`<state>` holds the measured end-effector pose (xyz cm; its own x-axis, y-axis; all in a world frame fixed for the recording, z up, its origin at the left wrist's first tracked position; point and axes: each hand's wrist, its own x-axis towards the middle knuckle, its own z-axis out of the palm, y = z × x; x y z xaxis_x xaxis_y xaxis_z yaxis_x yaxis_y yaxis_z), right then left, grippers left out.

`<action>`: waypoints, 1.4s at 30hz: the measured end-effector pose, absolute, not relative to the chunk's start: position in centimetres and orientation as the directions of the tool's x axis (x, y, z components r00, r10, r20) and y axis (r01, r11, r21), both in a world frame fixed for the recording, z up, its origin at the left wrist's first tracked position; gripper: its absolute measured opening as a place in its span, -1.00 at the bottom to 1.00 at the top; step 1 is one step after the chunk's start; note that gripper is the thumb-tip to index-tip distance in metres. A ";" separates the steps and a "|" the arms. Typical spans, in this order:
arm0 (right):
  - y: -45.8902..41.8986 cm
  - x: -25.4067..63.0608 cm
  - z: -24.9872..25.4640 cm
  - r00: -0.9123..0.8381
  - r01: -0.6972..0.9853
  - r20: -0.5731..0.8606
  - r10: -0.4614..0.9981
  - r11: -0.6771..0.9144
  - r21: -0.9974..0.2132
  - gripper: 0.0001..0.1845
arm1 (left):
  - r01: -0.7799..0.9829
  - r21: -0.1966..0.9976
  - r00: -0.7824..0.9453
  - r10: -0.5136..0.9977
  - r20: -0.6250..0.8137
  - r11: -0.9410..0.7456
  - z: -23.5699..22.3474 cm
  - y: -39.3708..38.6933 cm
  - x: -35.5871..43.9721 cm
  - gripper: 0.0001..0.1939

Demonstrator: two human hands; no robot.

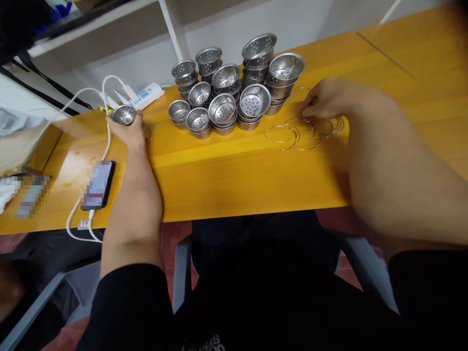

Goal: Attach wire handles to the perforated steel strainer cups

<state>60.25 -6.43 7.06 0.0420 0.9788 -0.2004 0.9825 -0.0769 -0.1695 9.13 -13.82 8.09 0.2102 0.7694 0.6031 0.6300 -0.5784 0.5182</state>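
My left hand (129, 134) is wrapped round a small perforated metal strainer basket (123, 115), its round opening facing up. Part of another perforated metal surface (146, 130) shows beside that wrist. Over on the right, my right hand (323, 100) is closed, fingertips pinched together low over the table; whatever they may hold is hidden. Beneath and beside it lie several thin curved wire handles (307, 147). Stacks of similar strainer baskets (223, 109) stand between my hands, some with a wire inside.
A phone (98, 185) lies by my left forearm, with a white cable (108, 134) running past it. Behind my left hand sits a white power strip (149, 96). A cardboard box (40, 151) is at the far left of the wooden table (234, 180). Shelving stands behind.
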 end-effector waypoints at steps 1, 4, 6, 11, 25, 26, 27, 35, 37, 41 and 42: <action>-6.5 60.2 7.1 0.045 0.981 -0.192 0.980 -0.080 -0.175 -0.86 | 0.625 0.515 0.222 0.766 0.603 -0.586 7.6 -13.7 8.9 0.00; -6.6 60.0 7.1 0.060 0.977 -0.164 0.985 -0.092 -0.193 -0.86 | 0.614 0.508 0.241 0.757 0.608 -0.604 5.7 -11.2 8.0 0.06; -6.7 59.9 7.0 0.079 0.973 -0.142 0.987 -0.107 -0.203 -0.89 | 0.628 0.545 0.124 0.762 0.635 -0.556 4.5 -7.6 6.7 0.13; -6.7 60.2 6.9 0.163 0.954 -0.065 0.985 -0.174 -0.244 -0.88 | 0.572 0.783 -0.594 0.535 0.600 -0.243 2.8 0.9 2.5 0.54; -6.0 62.2 7.7 0.370 0.814 0.520 0.770 0.000 -0.581 -0.62 | 0.726 0.479 -0.179 0.537 0.824 -0.494 5.4 -3.4 11.6 0.05; -5.7 62.7 7.6 0.343 0.820 0.583 0.736 0.068 -0.569 -0.60 | 0.713 0.447 -0.119 0.535 0.837 -0.540 5.0 -3.4 12.2 0.02; -5.6 62.9 7.5 0.315 0.825 0.635 0.706 0.127 -0.551 -0.58 | 0.696 0.422 -0.064 0.535 0.843 -0.581 4.7 -3.3 12.8 -0.04; -9.7 56.6 9.5 0.131 0.731 0.694 0.708 0.404 -0.550 -0.76 | 0.493 0.439 0.185 0.583 0.791 -0.752 2.0 -3.4 18.3 0.05; -10.8 54.4 9.7 0.072 0.683 0.671 0.738 0.454 -0.572 -0.84 | 0.468 0.437 0.251 0.589 0.768 -0.769 1.5 -4.0 19.7 0.07; -12.5 51.1 9.3 -0.065 0.549 0.609 0.790 0.538 -0.640 -0.86 | 0.394 0.460 0.325 0.589 0.740 -0.796 0.9 -5.1 21.5 0.06; -12.8 50.4 9.0 -0.091 0.534 0.579 0.810 0.531 -0.658 -0.83 | 0.373 0.464 0.339 0.584 0.738 -0.803 0.7 -5.2 21.9 0.06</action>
